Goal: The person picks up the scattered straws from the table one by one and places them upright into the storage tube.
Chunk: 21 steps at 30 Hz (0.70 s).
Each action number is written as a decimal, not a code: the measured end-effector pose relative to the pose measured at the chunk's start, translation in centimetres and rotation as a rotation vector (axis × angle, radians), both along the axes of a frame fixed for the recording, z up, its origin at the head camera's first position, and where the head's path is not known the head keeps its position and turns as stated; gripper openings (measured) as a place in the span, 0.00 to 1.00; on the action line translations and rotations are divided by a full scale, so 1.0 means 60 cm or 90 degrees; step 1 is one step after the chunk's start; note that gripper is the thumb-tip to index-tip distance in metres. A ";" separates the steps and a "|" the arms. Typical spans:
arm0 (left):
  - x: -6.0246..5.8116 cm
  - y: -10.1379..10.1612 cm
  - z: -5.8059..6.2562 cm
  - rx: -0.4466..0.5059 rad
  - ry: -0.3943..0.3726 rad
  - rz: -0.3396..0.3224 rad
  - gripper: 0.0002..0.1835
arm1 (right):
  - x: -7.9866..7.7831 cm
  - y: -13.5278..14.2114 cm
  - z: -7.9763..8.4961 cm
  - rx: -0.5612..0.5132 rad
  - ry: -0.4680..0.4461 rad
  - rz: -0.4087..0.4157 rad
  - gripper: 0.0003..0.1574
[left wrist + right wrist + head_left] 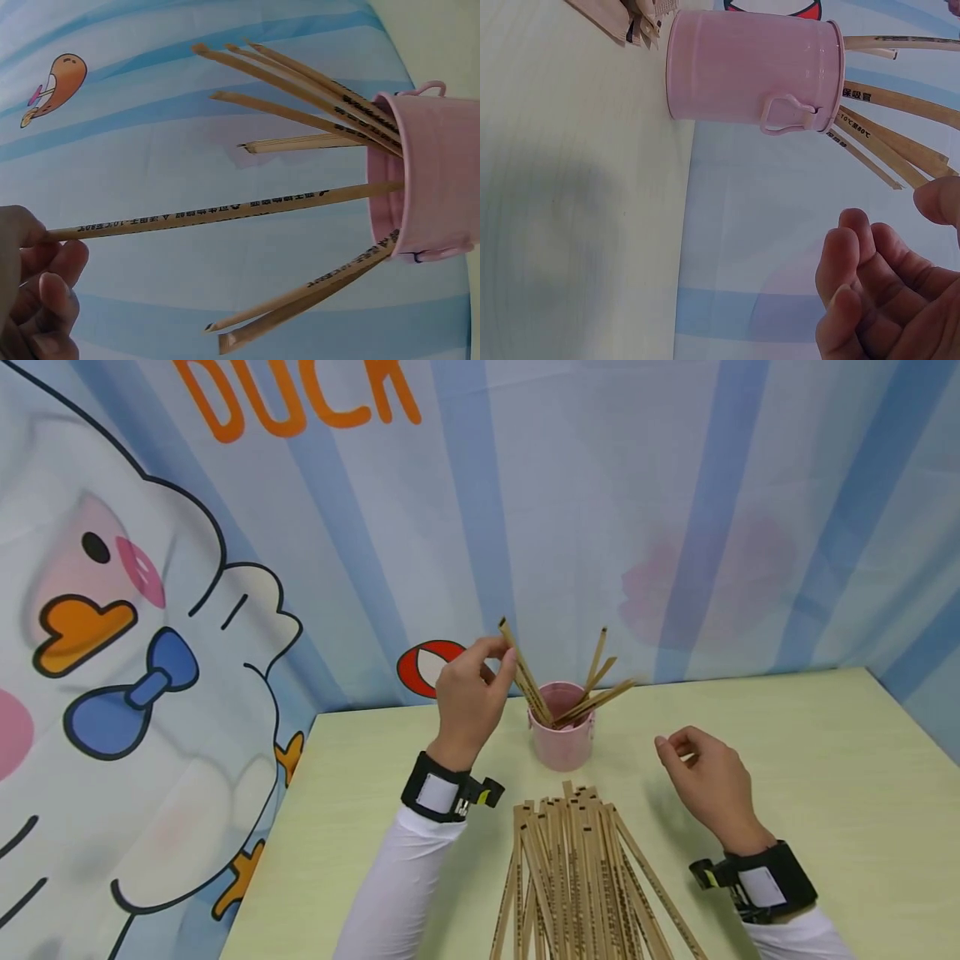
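My left hand (471, 693) pinches the upper end of a paper-wrapped straw (202, 214) between thumb and forefinger. The lower end of this straw reaches into a small pink bucket (562, 750), where the rim hides it in the left wrist view. Several other wrapped straws (300, 88) lean out of the bucket at various angles. Apart from the bucket, on its right, my right hand (712, 789) hovers with loosely bent fingers and nothing in them. A large pile of wrapped straws (577, 877) lies on the table in front of the bucket.
The pale yellow table (840, 760) ends at the back against a blue-and-white striped backdrop (570, 527). A large cartoon duck (150, 693) is printed on the cloth at left. Dark bands with small cameras are strapped to both wrists.
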<state>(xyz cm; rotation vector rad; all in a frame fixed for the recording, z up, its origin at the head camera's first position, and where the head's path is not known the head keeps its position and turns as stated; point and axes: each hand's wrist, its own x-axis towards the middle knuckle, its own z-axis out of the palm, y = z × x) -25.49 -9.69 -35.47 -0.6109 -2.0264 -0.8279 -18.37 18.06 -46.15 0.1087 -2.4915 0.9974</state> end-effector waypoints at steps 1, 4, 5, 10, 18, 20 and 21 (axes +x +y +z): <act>-0.002 0.001 -0.005 -0.009 -0.007 0.004 0.13 | 0.000 0.000 0.000 0.000 0.000 0.000 0.21; -0.007 0.005 -0.018 -0.036 -0.027 0.014 0.13 | 0.000 0.000 0.000 0.002 0.001 0.000 0.21; -0.009 0.005 -0.023 -0.044 -0.035 0.016 0.12 | 0.000 0.000 -0.001 0.002 0.001 0.000 0.21; -0.018 0.008 -0.046 -0.086 -0.073 0.029 0.11 | 0.001 -0.001 -0.002 0.003 -0.001 0.002 0.20; -0.026 0.009 -0.077 -0.114 -0.171 0.023 0.12 | 0.002 -0.001 -0.003 -0.005 -0.004 0.007 0.21; -0.027 0.008 -0.083 -0.117 -0.191 0.026 0.12 | 0.002 -0.001 -0.003 -0.005 -0.003 0.007 0.21; -0.028 0.008 -0.085 -0.118 -0.197 0.029 0.12 | 0.002 -0.001 -0.003 -0.004 -0.004 0.007 0.21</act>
